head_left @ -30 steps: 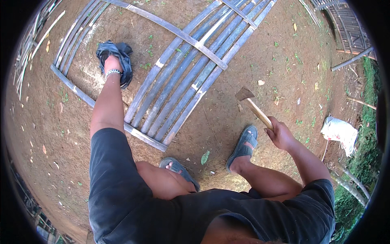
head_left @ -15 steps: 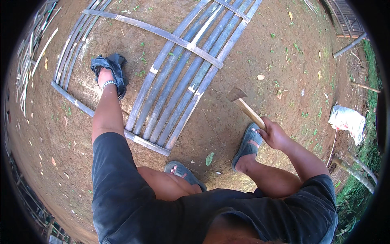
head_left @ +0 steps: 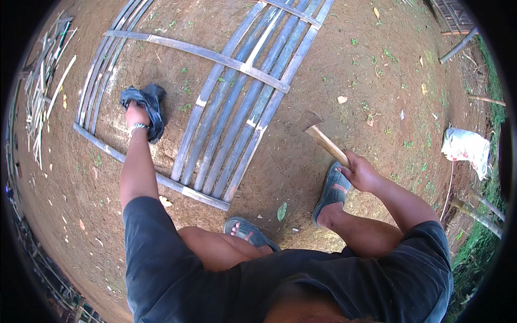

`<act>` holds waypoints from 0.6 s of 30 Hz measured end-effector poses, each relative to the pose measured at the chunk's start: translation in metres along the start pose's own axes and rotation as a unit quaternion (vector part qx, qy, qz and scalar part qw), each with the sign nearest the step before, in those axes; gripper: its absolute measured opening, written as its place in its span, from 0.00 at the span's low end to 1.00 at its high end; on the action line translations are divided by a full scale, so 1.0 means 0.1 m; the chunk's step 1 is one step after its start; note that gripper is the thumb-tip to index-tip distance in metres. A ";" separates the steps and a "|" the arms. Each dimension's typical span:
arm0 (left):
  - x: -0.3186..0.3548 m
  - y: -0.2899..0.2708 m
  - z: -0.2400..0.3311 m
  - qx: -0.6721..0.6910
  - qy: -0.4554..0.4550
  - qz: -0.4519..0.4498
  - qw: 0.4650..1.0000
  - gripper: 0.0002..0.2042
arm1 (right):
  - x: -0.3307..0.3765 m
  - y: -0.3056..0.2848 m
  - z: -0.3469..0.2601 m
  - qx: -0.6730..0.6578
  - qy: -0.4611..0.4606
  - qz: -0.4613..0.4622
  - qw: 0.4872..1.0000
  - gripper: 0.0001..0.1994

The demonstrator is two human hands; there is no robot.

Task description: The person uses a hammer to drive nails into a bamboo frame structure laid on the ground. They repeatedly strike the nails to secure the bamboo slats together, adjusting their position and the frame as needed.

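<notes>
Head view: right hand (head_left: 360,171) fist-tight on the hatchet (head_left: 323,137), left hand (head_left: 135,114) gripping the black bag (head_left: 145,102); a careless downward stroke could hit the sandalled foot (head_left: 331,194) just below.

Left arm stretched straight forward, left hand (head_left: 135,114) closed in grip, metal-banded wrist. Right arm bent at elbow, right hand (head_left: 360,172) fisted, clamped tight, knuckles up.

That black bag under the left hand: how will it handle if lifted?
Likely floppy: the black bag lies crumpled in folds on the dirt. Probably light, since it looks like thin plastic. It may sag or slip, as the left hand grips only one bunched edge.
</notes>
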State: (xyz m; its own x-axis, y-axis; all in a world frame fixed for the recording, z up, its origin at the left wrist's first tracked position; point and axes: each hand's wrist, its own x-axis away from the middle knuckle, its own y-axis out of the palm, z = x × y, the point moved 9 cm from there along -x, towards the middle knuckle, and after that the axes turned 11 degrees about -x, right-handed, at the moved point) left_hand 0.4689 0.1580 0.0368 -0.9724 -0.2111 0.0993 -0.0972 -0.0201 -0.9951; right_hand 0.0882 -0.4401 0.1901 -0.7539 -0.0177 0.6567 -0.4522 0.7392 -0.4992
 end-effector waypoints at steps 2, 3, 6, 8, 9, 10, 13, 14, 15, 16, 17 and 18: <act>0.23 -0.28 -0.04 0.067 -0.006 0.030 0.997 0.12 | 0.01 -0.02 0.01 -0.002 -0.018 0.012 1.000 0.18; 0.30 -0.42 -0.16 0.115 -0.014 0.072 0.991 0.11 | 0.00 -0.03 0.03 -0.005 -0.011 0.012 1.000 0.18; 0.23 -0.64 -0.99 0.402 -0.052 0.215 0.888 0.11 | -0.14 -0.01 0.06 -0.023 -0.005 0.014 1.000 0.18; 0.40 -1.13 -0.61 0.449 0.015 0.261 0.855 0.12 | -0.15 0.00 0.17 -0.031 0.019 0.028 0.999 0.18; 0.52 -1.40 -0.24 0.444 0.056 0.258 0.856 0.11 | -0.16 0.01 0.20 -0.037 0.027 0.035 0.998 0.19; 0.67 -1.65 0.17 0.441 0.096 0.257 0.855 0.11 | -0.20 0.00 0.22 -0.040 0.033 0.044 0.998 0.19; 1.00 -1.61 1.40 0.430 0.192 0.127 0.873 0.12 | -0.36 0.02 0.23 -0.068 0.011 0.073 0.995 0.21; 1.09 -1.46 1.72 0.398 0.223 0.100 0.884 0.10 | -0.42 0.03 0.20 -0.078 0.007 0.079 0.994 0.21; 1.17 -1.17 2.03 0.528 0.195 -0.018 0.826 0.07 | -0.49 0.04 0.17 -0.088 0.001 0.084 0.993 0.22; 1.26 -0.88 2.27 0.496 0.177 -0.029 0.849 0.06 | -0.53 0.04 0.14 -0.095 0.004 0.089 0.992 0.22; 1.42 -0.73 2.56 0.515 0.196 -0.047 0.833 0.06 | -0.57 0.04 0.09 -0.102 0.007 0.092 0.990 0.22; 1.58 -0.57 2.79 0.527 0.161 -0.067 0.832 0.06 | -0.59 0.03 0.10 -0.109 0.012 0.097 0.989 0.22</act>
State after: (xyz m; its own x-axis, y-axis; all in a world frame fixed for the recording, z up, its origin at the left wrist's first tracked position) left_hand 0.3804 -0.1469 0.1089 -0.9908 0.1308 0.0354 -0.1338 -0.9034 -0.4073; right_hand 0.1266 -0.4433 0.1444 -0.8039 0.1520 0.5751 -0.1852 0.8548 -0.4847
